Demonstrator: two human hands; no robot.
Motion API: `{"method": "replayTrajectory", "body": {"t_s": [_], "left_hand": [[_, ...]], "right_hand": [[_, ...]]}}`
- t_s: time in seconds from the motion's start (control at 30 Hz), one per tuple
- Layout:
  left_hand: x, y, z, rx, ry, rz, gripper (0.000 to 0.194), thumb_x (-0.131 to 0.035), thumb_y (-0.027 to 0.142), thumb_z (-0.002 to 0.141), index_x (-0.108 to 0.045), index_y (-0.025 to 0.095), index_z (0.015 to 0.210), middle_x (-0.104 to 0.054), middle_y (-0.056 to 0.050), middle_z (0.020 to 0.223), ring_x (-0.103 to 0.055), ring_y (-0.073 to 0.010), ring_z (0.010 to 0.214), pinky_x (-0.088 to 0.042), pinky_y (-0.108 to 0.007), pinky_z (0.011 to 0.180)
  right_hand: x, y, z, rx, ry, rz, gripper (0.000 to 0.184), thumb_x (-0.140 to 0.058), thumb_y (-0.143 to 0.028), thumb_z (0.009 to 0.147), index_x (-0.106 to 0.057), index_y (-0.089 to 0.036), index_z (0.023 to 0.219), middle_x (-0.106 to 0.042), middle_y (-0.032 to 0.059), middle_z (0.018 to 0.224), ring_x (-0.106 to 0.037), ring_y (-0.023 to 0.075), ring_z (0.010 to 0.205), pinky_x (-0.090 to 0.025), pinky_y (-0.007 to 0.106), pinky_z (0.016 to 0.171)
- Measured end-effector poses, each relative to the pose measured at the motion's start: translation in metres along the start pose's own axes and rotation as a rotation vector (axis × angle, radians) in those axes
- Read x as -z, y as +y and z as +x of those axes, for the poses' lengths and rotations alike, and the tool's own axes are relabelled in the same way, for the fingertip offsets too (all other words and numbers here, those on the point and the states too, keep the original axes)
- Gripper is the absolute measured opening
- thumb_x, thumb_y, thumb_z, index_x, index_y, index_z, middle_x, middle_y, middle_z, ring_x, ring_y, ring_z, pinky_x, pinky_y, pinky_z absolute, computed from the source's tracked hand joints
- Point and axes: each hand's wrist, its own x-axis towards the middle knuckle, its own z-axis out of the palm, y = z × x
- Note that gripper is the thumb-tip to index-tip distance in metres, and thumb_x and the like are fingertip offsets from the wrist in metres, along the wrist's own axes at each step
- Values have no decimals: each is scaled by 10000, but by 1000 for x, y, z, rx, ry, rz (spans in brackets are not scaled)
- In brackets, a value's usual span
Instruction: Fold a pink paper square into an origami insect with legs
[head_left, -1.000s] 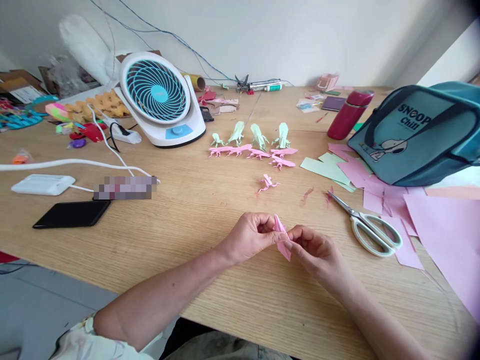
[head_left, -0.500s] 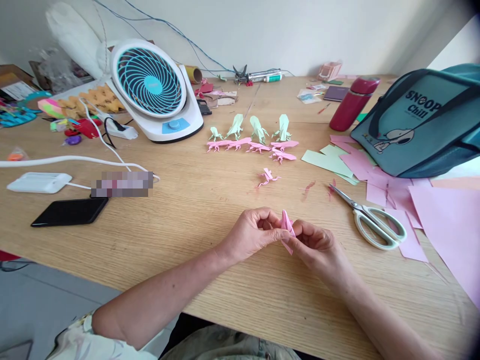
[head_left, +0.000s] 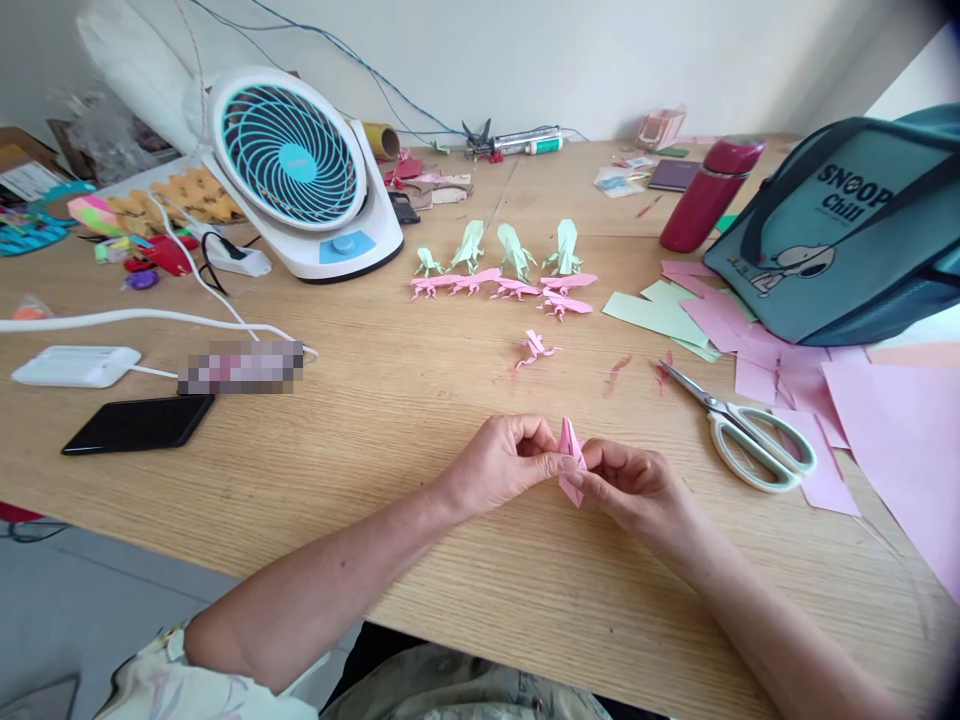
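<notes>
A small piece of folded pink paper point(head_left: 570, 440) is held upright over the near part of the table, narrow and pointed at top and bottom. My left hand point(head_left: 517, 455) pinches its left side between thumb and fingers. From the right, my right hand point(head_left: 630, 480) grips it the same way, the two thumbs almost meeting on its front. Beyond the hands lies a pink origami figure with thin legs point(head_left: 535, 348). Farther back stand several pink origami figures point(head_left: 514, 288) in front of a row of green ones point(head_left: 514, 252).
Scissors point(head_left: 750, 435) lie right of my hands, beside pink paper sheets point(head_left: 892, 430) and green slips point(head_left: 664, 318). A teal bag point(head_left: 832, 235) and a red bottle point(head_left: 709, 195) stand behind. To the left are a fan point(head_left: 300, 175), a black phone point(head_left: 139, 425) and a white cable point(head_left: 135, 320).
The folded pink paper has turned slightly, showing more of its front and lower tip. Both hands keep their pinch in nearly the same place. The camera view has shifted a little.
</notes>
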Motion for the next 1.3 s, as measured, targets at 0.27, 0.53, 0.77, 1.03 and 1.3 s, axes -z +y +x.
{"method": "replayTrajectory", "body": {"t_s": [0.27, 0.53, 0.77, 1.03, 1.3], "left_hand": [[1, 5, 0, -10, 51, -32, 394, -855, 454, 675, -626, 134, 665, -671, -35, 753, -608, -140, 717, -462, -263, 672], [-5, 3, -3, -128, 157, 121, 382, -802, 421, 748, -562, 152, 622, -650, -30, 717, -588, -131, 679, -455, -255, 641], [-2, 3, -2, -94, 112, -5, 330, -836, 370, 720, -611, 136, 663, -662, -20, 745, -608, -119, 681, -465, -247, 642], [-2, 6, -2, -56, 90, -154, 338, -857, 355, 702, -611, 129, 654, -671, -7, 690, -614, -107, 662, -477, -244, 666], [0, 5, -3, -28, 127, -122, 362, -847, 386, 710, -595, 131, 663, -686, -26, 683, -626, -121, 648, -483, -256, 646]], "right_hand": [[-7, 3, 1, -22, 67, -1, 400, -705, -531, 824, -600, -178, 667, -544, -4, 639, -425, 112, 603, -335, 256, 553], [-11, 1, 2, -63, 121, -30, 448, -740, -583, 754, -570, -188, 627, -483, -20, 592, -371, 106, 554, -283, 249, 490], [-11, -3, -1, -55, 69, -60, 424, -702, -552, 807, -559, -193, 633, -540, 1, 634, -420, 123, 598, -324, 256, 536], [-12, -5, -3, -44, 51, -58, 398, -686, -519, 832, -556, -195, 642, -545, 6, 642, -430, 125, 604, -344, 257, 546], [-13, -4, -4, -47, 14, -59, 351, -672, -462, 855, -556, -196, 658, -550, 4, 664, -453, 129, 630, -372, 265, 587]]}}
